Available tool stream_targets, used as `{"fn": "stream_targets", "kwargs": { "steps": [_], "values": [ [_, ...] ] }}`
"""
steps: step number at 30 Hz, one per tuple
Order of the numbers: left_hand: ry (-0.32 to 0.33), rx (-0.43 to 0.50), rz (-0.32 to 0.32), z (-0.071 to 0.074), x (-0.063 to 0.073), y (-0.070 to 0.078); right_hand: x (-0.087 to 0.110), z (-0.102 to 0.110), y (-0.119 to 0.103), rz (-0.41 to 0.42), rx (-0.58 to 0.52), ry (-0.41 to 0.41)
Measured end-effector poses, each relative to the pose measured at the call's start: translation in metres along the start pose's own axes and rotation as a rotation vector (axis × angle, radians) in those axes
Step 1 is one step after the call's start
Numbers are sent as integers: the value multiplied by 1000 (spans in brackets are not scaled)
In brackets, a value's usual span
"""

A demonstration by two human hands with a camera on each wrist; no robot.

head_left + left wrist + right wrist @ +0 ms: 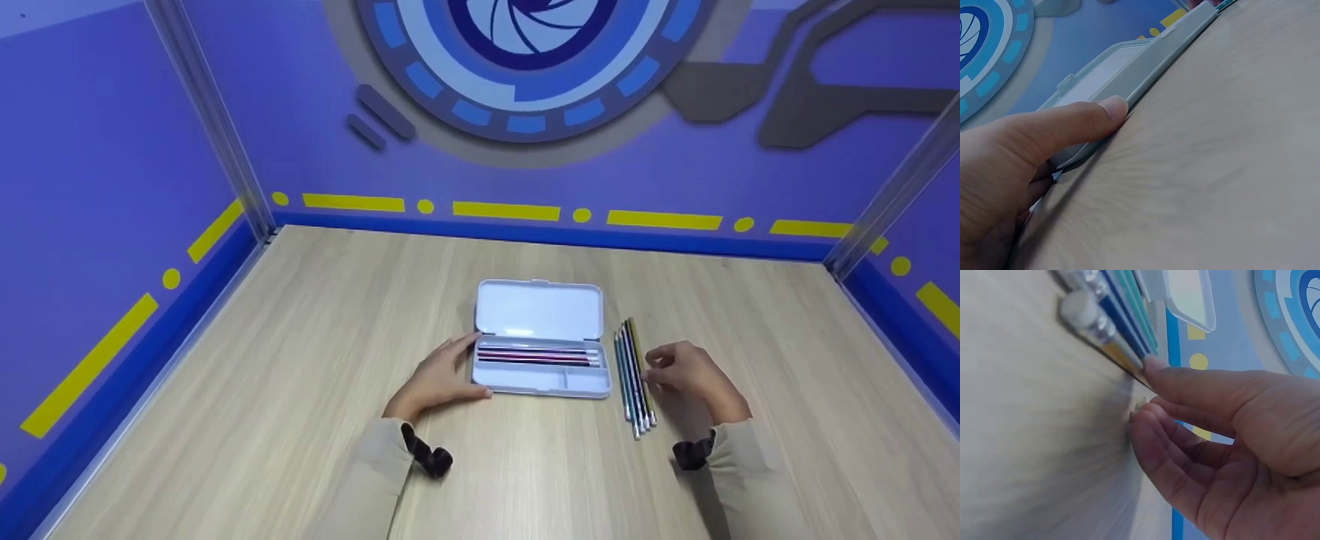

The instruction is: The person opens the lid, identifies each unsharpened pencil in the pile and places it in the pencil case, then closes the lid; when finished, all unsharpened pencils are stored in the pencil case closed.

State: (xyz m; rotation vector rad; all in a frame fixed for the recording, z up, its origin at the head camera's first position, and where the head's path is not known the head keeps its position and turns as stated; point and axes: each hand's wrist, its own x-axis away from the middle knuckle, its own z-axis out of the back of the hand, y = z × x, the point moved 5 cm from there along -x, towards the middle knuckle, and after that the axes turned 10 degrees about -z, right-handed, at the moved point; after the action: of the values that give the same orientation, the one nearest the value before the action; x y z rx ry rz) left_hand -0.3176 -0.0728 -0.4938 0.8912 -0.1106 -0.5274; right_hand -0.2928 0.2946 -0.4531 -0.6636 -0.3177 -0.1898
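Blue walls (637, 169) go around the back and sides, with yellow bars and dots low down. A big wooden table (337, 300) fills the space between them. Two light tan sleeves (367, 480) reach in from the front, one on each side.

The white pencil box (487, 377) sits in the middle of the table, between the two hands. Its lid (540, 309) is open at the back. In the front part of the box there is a long space and, to the right, a small space.

The left hand (439, 379) holds the left end of the pencil box in a wide grip. Its thumb is on the front side, and its fingers go to the back. The right hand (694, 373) is by the loose pencils (632, 382), with its fingers bent and only a small gap by the thumb. Its thumb is at the yellow pencil, but I cannot tell if it pinches it.

The loose pencils lie side by side on the table, just right of the box. Some are green, some are dark. More pencils (536, 357), red and dark, lie in the back part of the box. Each wrist has a black band (429, 451). The smallest things are the white erasers (1079, 310), on the pencil ends nearest the person.
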Motion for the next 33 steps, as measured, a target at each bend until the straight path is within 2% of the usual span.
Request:
{"fn": "stream_targets", "kwargs": {
  "steps": [5,11,25,33],
  "values": [
    [2,-4,8,1,1,-1,-1,-1,-3,-8,-7,-5],
    [1,-20,-11,2,1,-1,-1,-2,-7,0,6,19],
    [4,-27,14,2,1,1,-1,-4,-1,-46,-117,-35],
    [4,-21,18,0,1,0,0,-4,4,-84,-135,-33]
  ]
}}
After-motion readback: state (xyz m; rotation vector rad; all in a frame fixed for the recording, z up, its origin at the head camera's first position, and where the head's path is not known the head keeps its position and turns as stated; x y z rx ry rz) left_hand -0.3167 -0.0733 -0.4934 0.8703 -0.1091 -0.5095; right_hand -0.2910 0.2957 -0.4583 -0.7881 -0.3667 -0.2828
